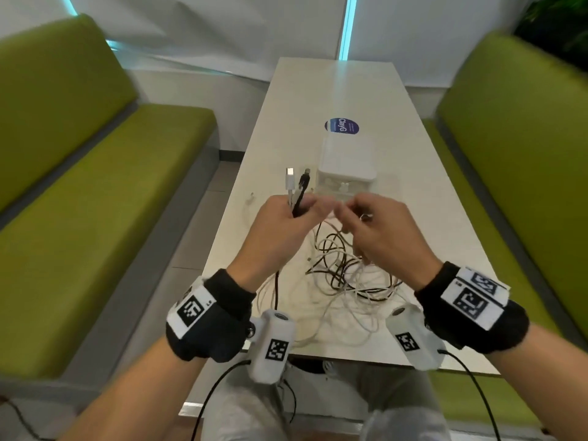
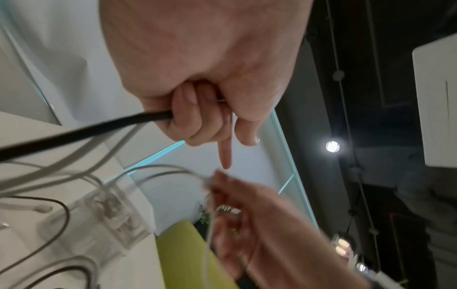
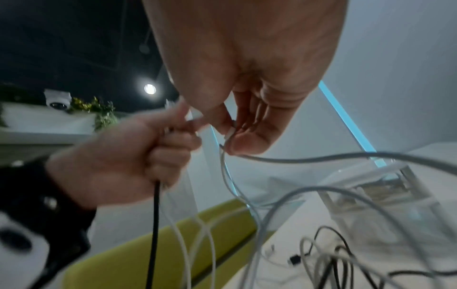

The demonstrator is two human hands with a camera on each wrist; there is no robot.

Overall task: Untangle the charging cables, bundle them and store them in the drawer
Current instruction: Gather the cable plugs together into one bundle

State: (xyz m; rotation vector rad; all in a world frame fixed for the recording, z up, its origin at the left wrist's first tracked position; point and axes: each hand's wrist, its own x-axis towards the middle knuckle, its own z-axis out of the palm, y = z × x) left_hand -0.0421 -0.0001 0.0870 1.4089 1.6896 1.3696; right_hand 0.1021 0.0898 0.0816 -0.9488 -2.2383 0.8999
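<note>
Booth seating sets the scene: a long off-white table point(image 1: 429, 192) runs away from the person, with a green padded bench point(image 1: 95, 192) on either side and a pale wall at the far end. Loads of bare tabletop past the drawer box and along the right edge, so room to move isn't an issue.

On to the cables. The left hand point(image 1: 280, 224) is held above the table, fingers curled round a bunch of cable ends: a white plug point(image 1: 290, 179) and a black plug point(image 1: 304, 183) stick up out of the fist, and a thick black cord point(image 2: 81, 133) plus thin white ones trail down from it. In the left wrist view its index finger point(image 2: 225, 156) points out straight while the rest stay wrapped. The right hand point(image 1: 381, 230) sits just beside it, thumb and fingertips pinching a thin white cable point(image 3: 284, 160) close to the end.

Below both hands the tangled cables point(image 1: 343, 275) lie in a loose heap of round, skinny white and dark loops on the near half of the table, almost reaching the front edge.

Just behind the hands is the small drawer box point(image 1: 345, 173), white top, clear plastic front, boxy shape. Can't tell if a drawer is pulled out. Behind that, a round blue sticker point(image 1: 342, 126) lies flat on the tabletop.
</note>
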